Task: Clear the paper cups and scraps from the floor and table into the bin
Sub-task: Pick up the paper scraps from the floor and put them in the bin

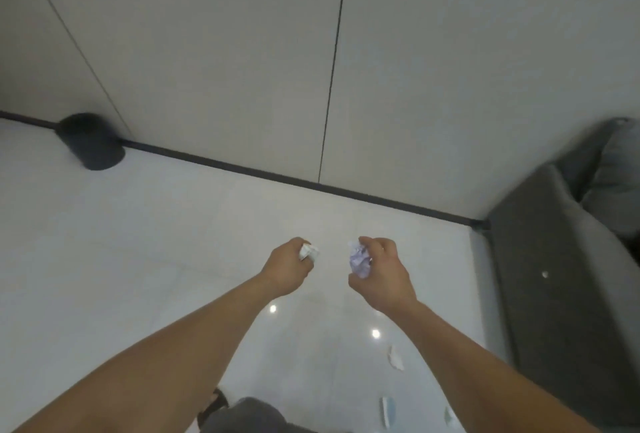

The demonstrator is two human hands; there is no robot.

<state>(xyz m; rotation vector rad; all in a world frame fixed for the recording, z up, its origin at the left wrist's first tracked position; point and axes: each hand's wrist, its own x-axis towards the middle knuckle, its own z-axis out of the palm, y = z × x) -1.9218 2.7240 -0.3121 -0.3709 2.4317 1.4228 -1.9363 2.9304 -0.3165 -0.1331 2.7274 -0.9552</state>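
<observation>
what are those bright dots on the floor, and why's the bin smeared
Head view: the two bright dots on the glossy white floor look like reflected ceiling lights; the dark round bin by the wall is smeared, probably by motion blur; wide-angle distortion bends the dark baseboard and wall seams.

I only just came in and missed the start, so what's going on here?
A person is picking litter off the floor. The left hand holds a crumpled white scrap, the right hand a crumpled pale purple one. The dark bin stands by the wall, ahead to the left. More scraps lie near the grey sofa.
</observation>
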